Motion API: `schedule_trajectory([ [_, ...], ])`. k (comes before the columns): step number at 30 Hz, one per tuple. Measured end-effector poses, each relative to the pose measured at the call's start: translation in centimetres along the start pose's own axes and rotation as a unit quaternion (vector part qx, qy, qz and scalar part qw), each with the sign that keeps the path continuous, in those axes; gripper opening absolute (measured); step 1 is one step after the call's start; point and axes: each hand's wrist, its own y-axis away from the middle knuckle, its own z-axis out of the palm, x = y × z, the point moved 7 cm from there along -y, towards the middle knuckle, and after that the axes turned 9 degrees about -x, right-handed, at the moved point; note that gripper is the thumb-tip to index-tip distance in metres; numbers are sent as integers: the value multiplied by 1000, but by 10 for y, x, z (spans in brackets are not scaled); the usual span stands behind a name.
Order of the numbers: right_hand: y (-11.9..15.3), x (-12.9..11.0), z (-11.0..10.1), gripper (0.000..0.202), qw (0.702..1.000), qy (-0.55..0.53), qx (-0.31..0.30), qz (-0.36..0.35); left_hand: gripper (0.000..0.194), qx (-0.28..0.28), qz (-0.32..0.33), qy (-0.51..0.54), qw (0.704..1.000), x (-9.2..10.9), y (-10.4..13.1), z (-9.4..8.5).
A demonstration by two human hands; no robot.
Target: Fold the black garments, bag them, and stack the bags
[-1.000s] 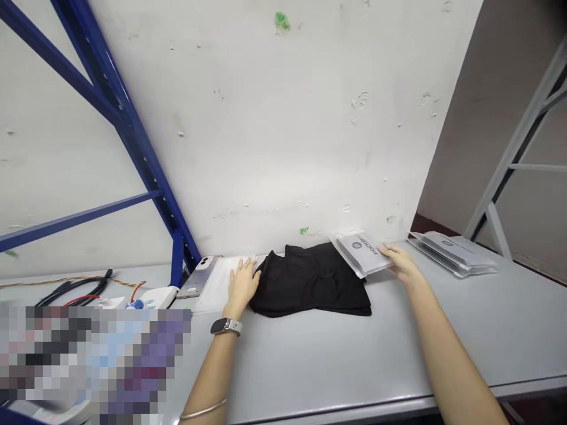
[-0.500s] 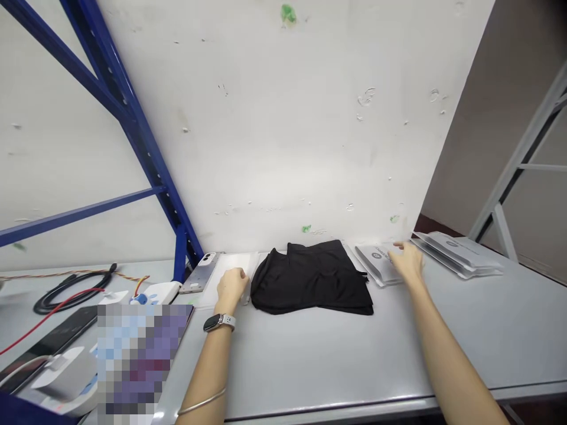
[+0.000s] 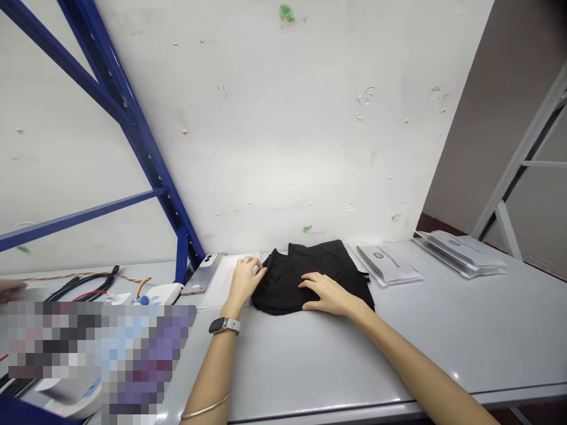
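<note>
A folded black garment (image 3: 310, 260) lies on the grey table. My right hand (image 3: 330, 294) is over its front part, fingers spread and thumb apart, gripping nothing. At the garment's left edge is my left hand (image 3: 244, 282), its fingers bent but apart and the thumb reaching towards the cloth. Beneath and beside that hand lie clear plastic bags (image 3: 216, 290), partly covered by it. To the garment's right is a frosted packet with printed lettering (image 3: 390, 265). A small stack of similar packets (image 3: 465, 251) lies farther right.
A phone (image 3: 202, 273) lies left of the bags, against the blue metal frame (image 3: 146, 147). Cables (image 3: 84, 283), a power strip (image 3: 162, 293) and blurred-out items fill the left side. Another person's hand (image 3: 11, 290) shows at the left edge. A white wall (image 3: 301, 130) stands behind.
My right hand has moved left from the single packet onto the black garment. My left hand has shifted slightly right and its fingers have loosened. Another person's hand has appeared at far left.
</note>
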Motion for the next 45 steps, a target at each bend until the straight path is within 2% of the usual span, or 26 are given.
schedule_trajectory([
  [2,2,3,-1,47,1000,-6,-17,11,19,-73,95,59,991,21,2,7],
  [4,6,11,-4,57,999,-15,-46,16,22,-181,178,118,960,42,10,19],
  [6,9,19,-8,64,996,-19,-81,26,26,-274,214,132,928,55,19,32],
  [9,15,31,-16,45,993,-15,-103,60,27,-322,217,98,916,60,25,42],
  [13,26,47,-22,18,986,-19,-133,95,14,-325,199,102,919,49,23,44],
  [16,34,61,-25,14,981,-8,-144,130,20,-326,167,118,923,34,21,42],
  [18,36,66,-31,13,981,6,-126,147,22,-313,145,114,932,26,19,36],
  [20,36,68,-42,12,985,18,-70,160,18,-282,133,111,944,22,18,26],
  [24,43,71,-76,19,975,10,109,192,12,-179,108,151,966,15,14,-4],
  [26,47,74,-83,21,973,-26,138,183,13,-160,96,179,966,8,14,-12],
  [30,52,84,-79,19,981,-106,56,156,14,-206,85,220,950,-2,17,-11],
  [34,67,87,-78,13,970,-194,-26,145,19,-240,89,273,927,-1,24,-16],
  [37,82,83,-82,16,955,-257,-64,136,26,-274,90,299,910,0,30,-20],
  [40,87,86,-83,20,947,-282,-72,136,31,-282,66,276,916,-5,29,-16],
  [42,80,96,-81,19,951,-273,-38,141,30,-239,46,233,941,-10,21,-12],
  [45,61,119,-82,19,958,-201,112,169,23,-105,-4,127,986,-13,5,-9],
])
